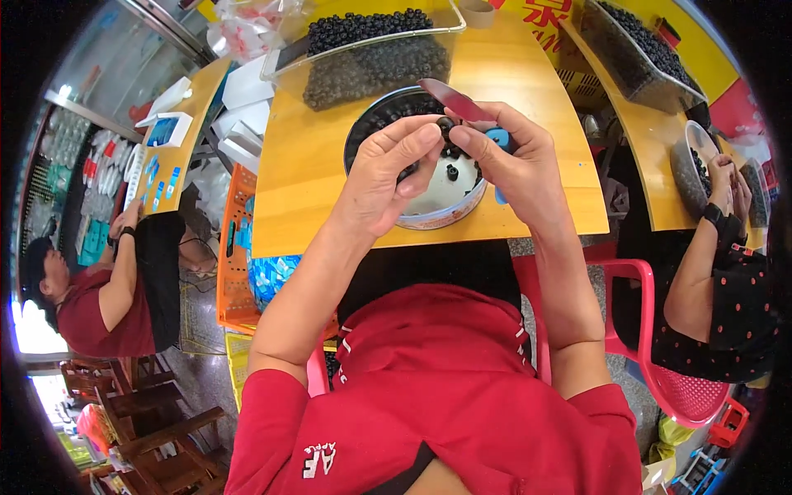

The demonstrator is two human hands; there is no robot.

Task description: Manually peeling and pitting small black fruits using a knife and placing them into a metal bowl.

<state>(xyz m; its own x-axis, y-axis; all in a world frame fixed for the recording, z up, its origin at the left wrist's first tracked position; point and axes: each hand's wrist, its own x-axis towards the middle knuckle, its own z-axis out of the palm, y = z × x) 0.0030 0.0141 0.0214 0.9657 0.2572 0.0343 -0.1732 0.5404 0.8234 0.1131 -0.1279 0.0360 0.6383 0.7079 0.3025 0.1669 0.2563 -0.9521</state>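
Note:
My left hand (388, 169) is closed, pinching a small dark round piece (445, 125) between thumb and fingertips. Another dark piece shows partly under its curled fingers. My right hand (516, 157) grips a knife (456, 102), its blade pointing up and to the left above the pinched piece; the right thumb tip is at the piece too. Below both hands stands a round tub (441, 219) with a pale inside and several dark pieces in it, among them a loose one (452, 172). Something blue (499, 139) shows behind my right thumb; whether it belongs to the knife I cannot tell.
A clear bin (285, 81) heaped with dark pieces stands at the back of the wooden table (544, 210). An orange crate (236, 280) is at the left. One person (107, 297) sits far left; another's hands (726, 186) work over a bowl at right, near a pink chair (652, 355).

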